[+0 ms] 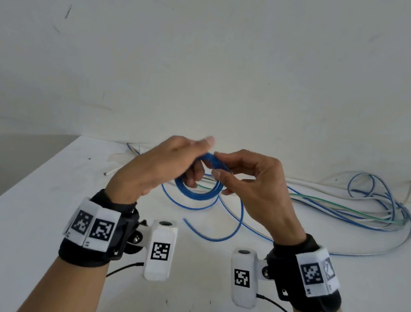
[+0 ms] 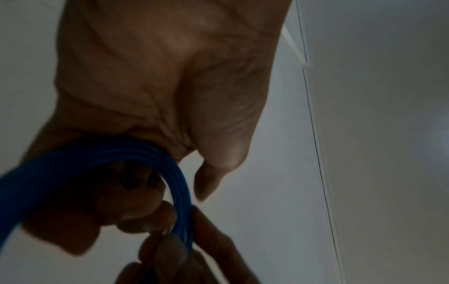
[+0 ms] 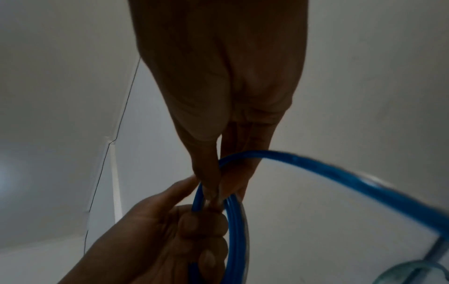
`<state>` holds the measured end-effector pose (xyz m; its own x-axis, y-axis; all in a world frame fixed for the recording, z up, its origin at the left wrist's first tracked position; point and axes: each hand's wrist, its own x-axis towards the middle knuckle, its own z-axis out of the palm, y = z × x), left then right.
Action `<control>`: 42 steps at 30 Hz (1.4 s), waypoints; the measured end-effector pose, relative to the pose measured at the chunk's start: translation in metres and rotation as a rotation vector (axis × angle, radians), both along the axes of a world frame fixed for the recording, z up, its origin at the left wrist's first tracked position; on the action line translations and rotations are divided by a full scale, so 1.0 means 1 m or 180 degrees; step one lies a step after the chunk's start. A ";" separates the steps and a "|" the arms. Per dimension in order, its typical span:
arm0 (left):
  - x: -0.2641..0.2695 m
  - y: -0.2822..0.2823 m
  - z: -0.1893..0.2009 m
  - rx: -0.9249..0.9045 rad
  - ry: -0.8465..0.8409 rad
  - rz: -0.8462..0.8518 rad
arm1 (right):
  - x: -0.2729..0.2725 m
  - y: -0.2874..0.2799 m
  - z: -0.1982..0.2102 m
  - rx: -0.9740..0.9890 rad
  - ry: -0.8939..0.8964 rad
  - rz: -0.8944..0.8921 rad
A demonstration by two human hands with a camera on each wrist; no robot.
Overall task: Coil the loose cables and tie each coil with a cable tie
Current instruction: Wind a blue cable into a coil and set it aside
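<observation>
pinching the blue coil (image 1: 199, 180) between thumb and fingers (image 1: 219, 175), the right hand (image 1: 256, 184) holds its far side, while the left hand (image 1: 159, 167) curls its fingers (image 3: 201, 226) through the loops and grips them. the coil hangs in the air above the white surface (image 1: 35, 216). a loose blue tail (image 1: 220, 235) drops from it onto the surface. a tangle of blue, green and pale cables (image 1: 367, 208) lies to the right, near the wall (image 1: 207, 57).

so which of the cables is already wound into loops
The blue cable held up between the left hand and right hand. It alone is wound into a tight ring; the other cables lie loose and tangled on the table.
</observation>
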<state>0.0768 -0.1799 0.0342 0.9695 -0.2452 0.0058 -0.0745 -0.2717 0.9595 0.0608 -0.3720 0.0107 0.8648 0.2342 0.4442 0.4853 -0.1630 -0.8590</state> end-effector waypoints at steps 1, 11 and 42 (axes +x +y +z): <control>-0.002 -0.001 -0.002 0.0231 -0.0031 -0.0125 | -0.001 -0.001 0.000 -0.0116 -0.0014 0.0041; -0.003 0.001 -0.001 -0.0535 -0.0027 -0.0240 | -0.005 0.002 0.005 0.0070 -0.0099 -0.0163; -0.007 0.014 0.002 0.0311 -0.0336 -0.0494 | 0.004 -0.003 -0.001 -0.0046 0.0138 -0.0004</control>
